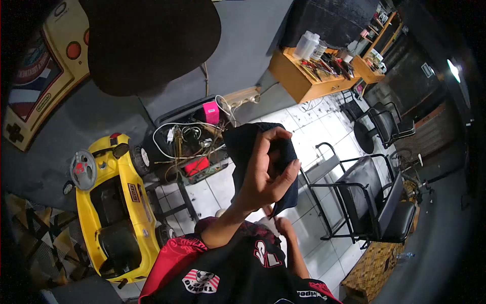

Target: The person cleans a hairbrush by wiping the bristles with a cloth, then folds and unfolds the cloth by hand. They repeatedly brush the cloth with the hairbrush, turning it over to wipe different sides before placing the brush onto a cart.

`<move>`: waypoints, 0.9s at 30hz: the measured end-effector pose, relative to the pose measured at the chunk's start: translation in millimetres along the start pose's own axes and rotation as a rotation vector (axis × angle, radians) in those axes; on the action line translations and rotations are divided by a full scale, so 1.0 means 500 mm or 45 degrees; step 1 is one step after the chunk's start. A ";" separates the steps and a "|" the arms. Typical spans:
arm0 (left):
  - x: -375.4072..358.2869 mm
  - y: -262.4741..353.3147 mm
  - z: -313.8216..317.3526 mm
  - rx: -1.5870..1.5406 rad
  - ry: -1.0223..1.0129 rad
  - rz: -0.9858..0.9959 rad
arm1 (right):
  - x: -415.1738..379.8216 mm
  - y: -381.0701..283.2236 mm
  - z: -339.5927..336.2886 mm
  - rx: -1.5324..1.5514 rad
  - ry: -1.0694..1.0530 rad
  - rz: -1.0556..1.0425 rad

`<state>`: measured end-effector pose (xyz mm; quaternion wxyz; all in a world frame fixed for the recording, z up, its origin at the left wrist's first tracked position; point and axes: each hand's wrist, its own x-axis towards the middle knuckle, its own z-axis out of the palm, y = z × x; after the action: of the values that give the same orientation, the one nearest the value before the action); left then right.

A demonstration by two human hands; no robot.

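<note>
We hold a dark cloth [243, 144] up in front of us — our left hand [263, 172] grips it, fingers curled over its edge. Our right hand [283, 225] pinches the cloth's lower corner. A yellow toy car [114, 202] sits on the floor to the left.

The right hand [283, 225], low in the middle of the frame, is mostly hidden behind the dark cloth [253, 147]. The bottles [310, 44] on the upper shelf are too small to read. The toy car [114, 202] has its seat in shadow.
</note>
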<state>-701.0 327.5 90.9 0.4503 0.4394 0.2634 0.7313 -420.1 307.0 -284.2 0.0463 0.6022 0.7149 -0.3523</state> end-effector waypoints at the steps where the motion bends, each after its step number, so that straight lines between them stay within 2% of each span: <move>1: 0.002 -0.004 0.003 0.017 -0.001 0.008 | 0.008 -0.005 -0.020 0.092 0.083 0.002; 3: 0.000 -0.026 0.003 0.110 -0.045 -0.017 | -0.076 -0.190 -0.181 0.783 0.196 -0.002; 5: 0.000 -0.054 0.005 0.277 -0.097 0.036 | -0.135 -0.325 -0.294 1.176 0.179 -0.124; 7: -0.004 -0.069 0.006 0.466 -0.171 -0.015 | -0.183 -0.401 -0.354 1.516 0.095 -0.054; 8: -0.003 -0.066 0.009 0.539 -0.193 0.030 | -0.172 -0.394 -0.339 1.584 0.118 -0.208; 11: -0.003 -0.059 0.014 0.627 -0.197 0.164 | -0.146 -0.372 -0.300 1.299 -0.125 -0.175; 12: -0.003 -0.055 0.016 0.498 -0.183 0.132 | -0.126 -0.355 -0.266 1.116 -0.128 -0.171; 13: -0.004 -0.047 0.018 0.369 -0.163 0.100 | -0.102 -0.328 -0.217 0.926 0.006 -0.189; 14: -0.005 -0.033 0.018 0.260 -0.144 0.036 | -0.068 -0.284 -0.173 0.787 -0.139 -0.143; 16: -0.011 0.000 0.017 0.040 -0.110 -0.097 | -0.027 -0.215 -0.089 0.423 -0.188 -0.087; 17: -0.015 0.007 0.018 -0.056 -0.063 -0.108 | -0.019 -0.194 -0.068 0.319 -0.166 -0.064; 20: -0.016 0.024 0.012 -0.064 -0.048 0.066 | 0.006 -0.100 -0.009 0.009 -0.101 0.004; 23: -0.012 0.025 0.004 -0.014 -0.086 0.003 | 0.025 -0.011 0.021 -0.294 -0.037 0.090; 25: -0.011 0.014 0.001 0.096 -0.097 0.006 | 0.054 0.016 0.006 -0.265 0.387 -0.246; 27: -0.016 0.004 0.006 0.181 -0.126 -0.049 | -0.027 -0.147 -0.140 0.610 0.406 -0.254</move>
<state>-697.5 319.4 90.9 0.4444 0.5006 0.3004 0.6794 -457.3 333.1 -192.3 -0.2446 0.5705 0.6653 -0.4148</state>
